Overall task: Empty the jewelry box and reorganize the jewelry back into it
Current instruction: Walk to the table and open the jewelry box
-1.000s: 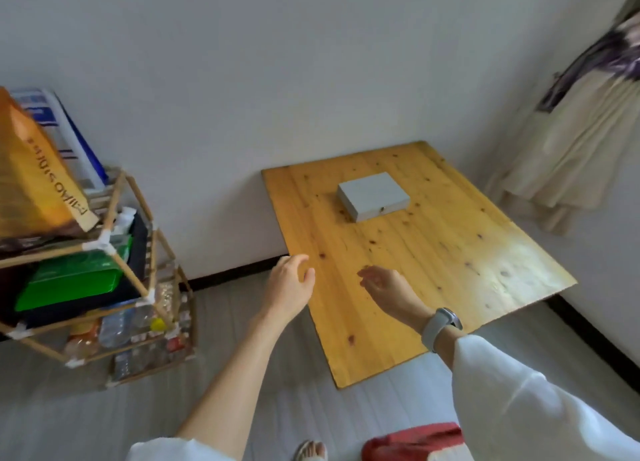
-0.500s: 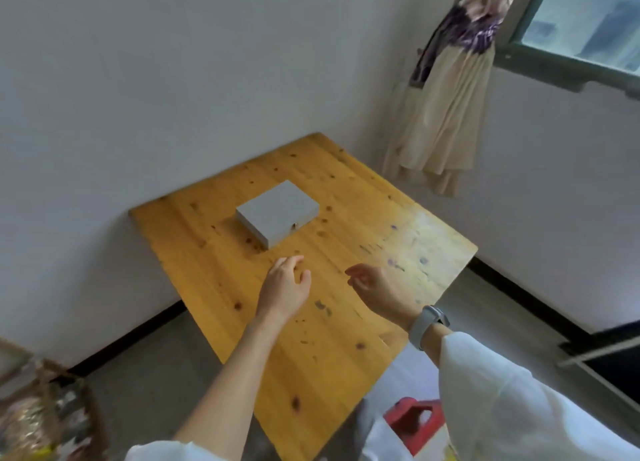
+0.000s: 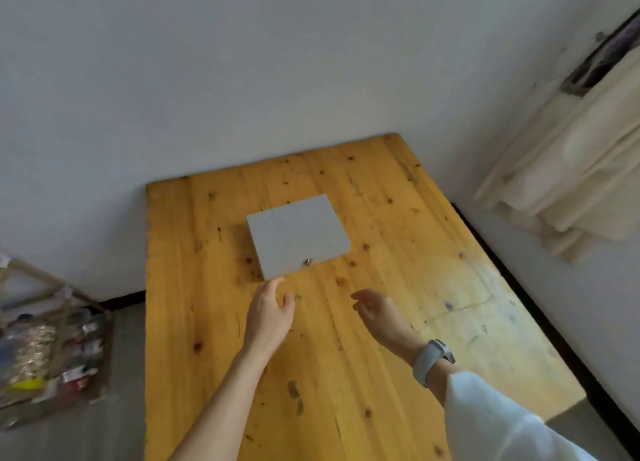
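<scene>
One view only, the head camera.

Item: jewelry box (image 3: pixel 297 233), grey, flat, square-ish, lid down. It lies flat on the wooden bench (image 3: pixel 381 339), toward the far half, well clear of the wall behind it. A small metal clasp (image 3: pixel 307 261) sits on the near front edge, facing the person; by that sign the hinge is judged to run along the far edge. The box is turned slightly on the bench, its near left corner closest to the person. Its footprint is close to square, so a long axis is hard to call; if any, it runs left to right, parallel to the clasp edge.

Item: left hand (image 3: pixel 269 313), fingers straight and relaxed, holding nothing, fingertips just short of the near left corner of the box; whether they touch it cannot be told.

Item: right hand (image 3: pixel 375 313), fingers loosely curved, holding nothing, hovering above the bench, apart from the box. A pale watch (image 3: pixel 431 360) is on its wrist.

Step in hand, as judged: reaching to open the box; nothing emptied yet.

Handling note: steady the near left corner with the left hand, bring the right hand to the clasp, release it, then lift the lid up and away toward the wall. Hold the base down so it does not slide on the smooth wood.

Other: a blurred rack (image 3: pixel 45 343) of bottles at the left, on the floor.
</scene>
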### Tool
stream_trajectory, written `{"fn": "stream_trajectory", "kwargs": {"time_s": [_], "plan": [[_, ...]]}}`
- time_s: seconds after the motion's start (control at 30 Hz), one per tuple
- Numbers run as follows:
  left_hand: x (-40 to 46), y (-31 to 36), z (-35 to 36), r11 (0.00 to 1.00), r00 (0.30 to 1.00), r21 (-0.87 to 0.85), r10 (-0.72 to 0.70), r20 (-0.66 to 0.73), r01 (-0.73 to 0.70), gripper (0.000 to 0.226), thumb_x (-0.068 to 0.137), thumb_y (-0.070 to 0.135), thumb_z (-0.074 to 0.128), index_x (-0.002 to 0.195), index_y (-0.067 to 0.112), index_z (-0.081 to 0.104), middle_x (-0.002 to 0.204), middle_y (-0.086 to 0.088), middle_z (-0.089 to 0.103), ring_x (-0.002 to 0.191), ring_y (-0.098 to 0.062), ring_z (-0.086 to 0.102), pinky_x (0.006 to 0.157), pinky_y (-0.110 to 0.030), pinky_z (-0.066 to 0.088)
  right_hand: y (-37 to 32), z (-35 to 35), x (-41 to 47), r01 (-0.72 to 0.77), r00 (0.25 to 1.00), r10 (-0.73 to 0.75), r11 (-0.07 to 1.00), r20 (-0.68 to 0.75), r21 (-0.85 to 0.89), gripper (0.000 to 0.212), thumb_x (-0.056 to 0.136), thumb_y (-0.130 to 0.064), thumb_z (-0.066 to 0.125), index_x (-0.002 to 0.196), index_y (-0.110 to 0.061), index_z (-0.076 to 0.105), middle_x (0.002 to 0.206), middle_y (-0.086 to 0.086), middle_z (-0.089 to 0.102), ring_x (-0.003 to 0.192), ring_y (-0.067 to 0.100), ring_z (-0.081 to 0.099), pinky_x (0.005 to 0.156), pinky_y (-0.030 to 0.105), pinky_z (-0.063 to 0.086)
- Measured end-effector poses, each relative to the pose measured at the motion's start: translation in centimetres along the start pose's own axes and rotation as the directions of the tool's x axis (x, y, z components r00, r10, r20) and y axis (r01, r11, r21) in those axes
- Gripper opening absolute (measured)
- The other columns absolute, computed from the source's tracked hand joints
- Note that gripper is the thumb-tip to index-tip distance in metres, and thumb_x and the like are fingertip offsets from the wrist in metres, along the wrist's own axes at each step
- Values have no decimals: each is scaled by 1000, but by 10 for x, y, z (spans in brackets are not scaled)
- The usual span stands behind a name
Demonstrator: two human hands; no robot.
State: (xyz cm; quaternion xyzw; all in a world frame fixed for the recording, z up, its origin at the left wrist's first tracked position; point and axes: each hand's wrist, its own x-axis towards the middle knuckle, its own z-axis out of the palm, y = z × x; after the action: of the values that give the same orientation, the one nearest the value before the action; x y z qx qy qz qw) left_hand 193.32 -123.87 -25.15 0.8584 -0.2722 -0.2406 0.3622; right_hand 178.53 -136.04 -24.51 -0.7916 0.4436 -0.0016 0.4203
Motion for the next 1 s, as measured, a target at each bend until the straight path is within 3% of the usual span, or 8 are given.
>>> {"fn": "stream_trajectory", "kwargs": {"time_s": [0.23,0.4,0.53,0.6,0.77,0.83,0.93,1.0], "plan": [[43,-19,47,972,944,-95,-232,-234,216,50,94,25,49,140,15,31,138,-6,37,123,-20,42,93,-32,41,38,4,93,100,992,-92,991,-82,93,33,94,-13,40,125,-10,51,115,7,62,103,22,59,79,26,45],[73,-46,68,983,923,-128,-167,-348,129,78,88,30,60,147,19,10,152,-3,19,140,-21,16,111,-40,22,56,27,143,318,928,-295,946,-228,70,50,89,-9,50,137,-7,34,132,12,44,121,25,45,98,33,40],[84,-64,86,943,936,-329,-154,-316,44,82,88,26,60,148,24,4,151,4,24,138,-15,23,107,-26,21,65,47,163,442,874,-429,897,-229,6,65,87,-12,55,142,-7,21,145,11,32,134,22,30,102,13,17],[88,-74,94,969,921,-248,-91,-379,-6,85,85,32,64,147,24,7,148,2,31,136,-17,29,112,-35,22,69,57,167,491,831,-484,870,-275,-48,70,85,-12,59,143,-5,20,142,15,35,132,25,32,102,13,15],[88,-86,103,1000,855,19,27,-517,-20,81,85,29,63,147,19,12,140,-4,44,128,-24,39,108,-36,19,75,69,167,518,758,-547,836,-355,-180,74,81,-18,65,141,-3,24,138,20,37,127,32,37,107,33,28],[88,-86,103,996,843,81,82,-531,-46,79,85,28,62,147,20,13,142,-3,43,127,-23,42,105,-35,21,76,72,167,473,697,-596,800,-399,-370,72,76,-22,70,135,-5,34,137,22,39,125,37,40,104,48,34],[91,-90,103,980,827,195,150,-541,-51,74,86,26,61,146,21,18,148,1,33,131,-20,38,101,-34,25,68,77,167,466,574,-752,625,-323,-626,69,66,-27,75,124,-9,44,135,20,45,125,37,44,104,60,26],[93,-91,103,973,813,225,172,-556,-52,73,85,24,62,145,19,22,149,1,32,132,-20,36,98,-35,26,59,83,170,521,481,-847,485,-228,-703,65,64,-32,77,119,-11,49,129,16,53,121,33,50,105,58,27]]}}
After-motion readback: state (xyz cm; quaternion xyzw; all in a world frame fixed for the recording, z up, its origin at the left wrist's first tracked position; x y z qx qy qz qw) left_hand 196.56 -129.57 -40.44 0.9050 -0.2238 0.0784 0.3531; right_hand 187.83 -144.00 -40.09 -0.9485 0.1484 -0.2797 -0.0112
